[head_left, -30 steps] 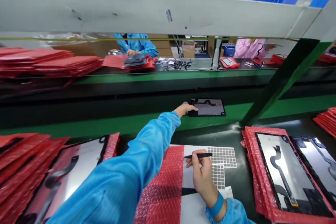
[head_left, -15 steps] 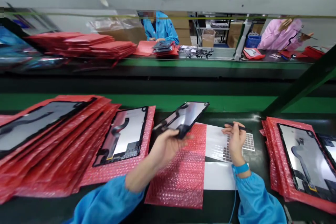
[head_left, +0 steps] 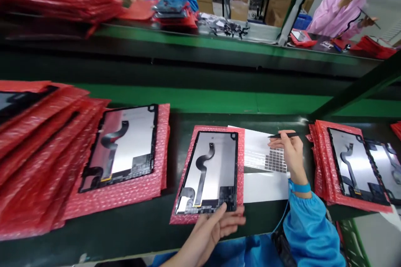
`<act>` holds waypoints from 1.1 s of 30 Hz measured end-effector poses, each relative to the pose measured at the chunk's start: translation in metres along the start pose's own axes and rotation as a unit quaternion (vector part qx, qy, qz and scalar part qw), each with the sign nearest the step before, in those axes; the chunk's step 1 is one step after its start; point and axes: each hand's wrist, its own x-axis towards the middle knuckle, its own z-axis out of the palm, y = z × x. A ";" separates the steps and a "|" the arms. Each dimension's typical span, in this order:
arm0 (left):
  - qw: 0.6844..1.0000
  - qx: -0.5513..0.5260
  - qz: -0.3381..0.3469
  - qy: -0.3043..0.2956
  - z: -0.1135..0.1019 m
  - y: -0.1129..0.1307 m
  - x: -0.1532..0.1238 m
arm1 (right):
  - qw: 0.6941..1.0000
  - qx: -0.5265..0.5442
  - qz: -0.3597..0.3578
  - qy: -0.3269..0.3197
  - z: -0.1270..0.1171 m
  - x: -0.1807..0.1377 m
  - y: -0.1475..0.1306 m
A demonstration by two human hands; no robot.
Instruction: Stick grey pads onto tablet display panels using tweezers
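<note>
- Display panel [head_left: 210,171] lies flat, silvery back up, on a red bubble-wrap sheet [head_left: 240,154], just ahead of the left hand [head_left: 216,225] and left of the right hand [head_left: 290,152].
- The wrap likely cushions the glass face against the bench.
- The panel's long axis runs away from the person, with the far end leaning slightly right. The end with the dark circuit strip is nearest the left hand, and the black flex cable [head_left: 203,167] snakes from there toward the far end.
- Left hand: fingers loosely spread, gripping nothing, thumb tip at the panel's near short edge. It looks like steadying or squaring, with skin kept off the electronics.
- Right hand: pinches a thin black tool [head_left: 283,135] pen-style, tip pointing left over a white sheet of small grey pads [head_left: 275,160] just right of the panel. The pads are probably too small for bare fingers.
- Blue wrist strap [head_left: 300,187] on the right wrist, presumably for static.
- Another panel on wrap [head_left: 125,146] sits left of the left hand, and more panels [head_left: 354,167] right of the right hand.
</note>
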 end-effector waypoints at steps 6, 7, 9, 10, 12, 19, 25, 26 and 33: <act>0.964 0.215 -0.061 -0.143 0.006 0.030 -0.029 | 0.992 -0.095 0.062 -0.059 -0.035 -0.031 0.005; 0.943 0.295 -0.008 -0.152 0.014 0.043 -0.030 | 0.990 -0.104 0.070 -0.061 -0.038 -0.033 0.009; 0.871 0.450 0.122 -0.157 0.032 0.068 -0.021 | 0.988 -0.118 0.083 -0.064 -0.041 -0.034 0.016; 0.825 0.509 0.191 -0.157 0.040 0.078 -0.010 | 0.986 -0.124 0.087 -0.065 -0.042 -0.033 0.018; 0.724 0.602 0.297 -0.158 0.053 0.092 0.018 | 0.984 -0.138 0.091 -0.068 -0.041 -0.031 0.020; 0.453 0.790 0.401 -0.104 0.049 0.088 0.082 | 0.976 -0.158 0.117 -0.089 -0.039 -0.030 0.010; 0.386 0.816 0.425 -0.071 0.046 0.087 0.077 | 0.971 -0.165 0.128 -0.112 -0.042 -0.029 0.009; 0.384 0.816 0.427 -0.069 0.046 0.087 0.077 | 0.971 -0.164 0.129 -0.114 -0.043 -0.029 0.010; 0.379 0.816 0.433 -0.064 0.048 0.089 0.083 | 0.979 -0.108 0.132 -0.107 -0.047 -0.025 0.006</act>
